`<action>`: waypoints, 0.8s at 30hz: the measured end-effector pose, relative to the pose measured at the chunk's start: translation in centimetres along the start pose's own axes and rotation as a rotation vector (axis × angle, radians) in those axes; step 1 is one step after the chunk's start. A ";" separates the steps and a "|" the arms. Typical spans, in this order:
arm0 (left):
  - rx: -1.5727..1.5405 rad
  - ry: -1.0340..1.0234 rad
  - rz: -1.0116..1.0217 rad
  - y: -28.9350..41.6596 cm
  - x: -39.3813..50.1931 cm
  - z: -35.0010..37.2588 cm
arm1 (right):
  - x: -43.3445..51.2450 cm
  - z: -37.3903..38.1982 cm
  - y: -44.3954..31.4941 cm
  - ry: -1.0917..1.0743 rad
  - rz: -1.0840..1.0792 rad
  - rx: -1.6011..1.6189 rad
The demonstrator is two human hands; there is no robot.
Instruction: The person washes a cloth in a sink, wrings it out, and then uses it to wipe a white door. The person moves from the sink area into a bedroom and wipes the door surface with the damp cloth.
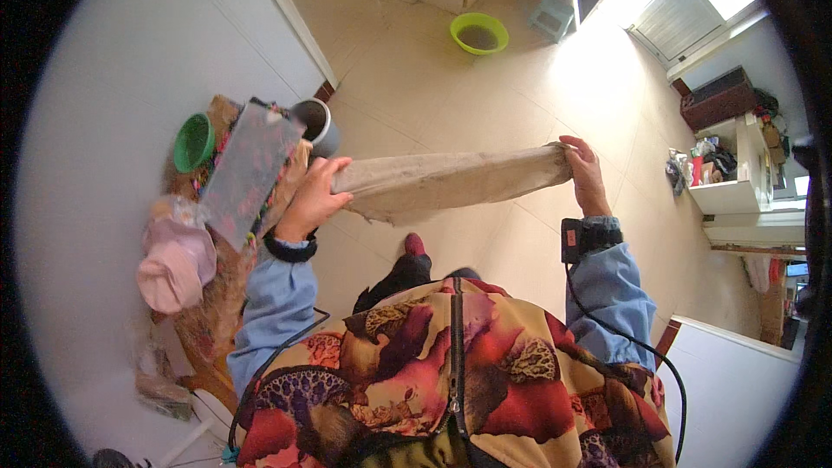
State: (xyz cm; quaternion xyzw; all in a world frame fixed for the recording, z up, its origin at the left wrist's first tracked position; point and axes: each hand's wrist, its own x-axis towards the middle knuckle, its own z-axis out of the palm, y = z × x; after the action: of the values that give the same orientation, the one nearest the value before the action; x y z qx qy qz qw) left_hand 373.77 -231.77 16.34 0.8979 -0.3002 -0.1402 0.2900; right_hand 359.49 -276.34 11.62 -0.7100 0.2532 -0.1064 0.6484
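Observation:
A worn beige cloth (455, 179) stretches across the space before me, folded along its upper edge and frayed at the lower left. My left hand (315, 198) grips its left end between thumb and fingers. At the other end, my right hand (587, 175) pinches the cloth's corner. The cloth hangs in the air above the tiled floor, over my red shoe (414, 244). Both wrists carry black straps, and a small black box (572, 240) with a cable sits at the right wrist.
To the left, a table bears a clear plastic sheet or box (250, 172), a green bowl (194, 142) and a pink hat (172, 266). A grey bin (318, 127) stands beside it. Farther off are a yellow-green basin (480, 34) with dark contents, a plastic stool (552, 16) and an open white drawer (731, 192).

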 end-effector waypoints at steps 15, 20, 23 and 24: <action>-0.797 0.033 -0.342 -9.6 31.7 2.1 | 29.0 2.6 -3.4 -0.070 0.003 0.234; -0.887 0.202 -0.274 -9.0 36.5 -4.1 | 39.2 3.4 -5.4 -0.153 0.009 -0.068; -0.342 0.130 -0.052 -10.5 39.8 -4.6 | 46.0 6.4 -5.9 -0.238 -0.117 -0.134; -0.158 0.071 -0.120 -11.4 40.9 -4.6 | 48.0 7.4 -6.0 -0.234 -0.101 -0.193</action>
State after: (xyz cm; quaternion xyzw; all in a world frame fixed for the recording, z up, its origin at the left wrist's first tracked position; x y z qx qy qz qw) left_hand 412.82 -247.70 9.94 0.8930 -0.2235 -0.1486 0.3613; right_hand 405.08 -293.64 7.97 -0.7884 0.1490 -0.0304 0.5961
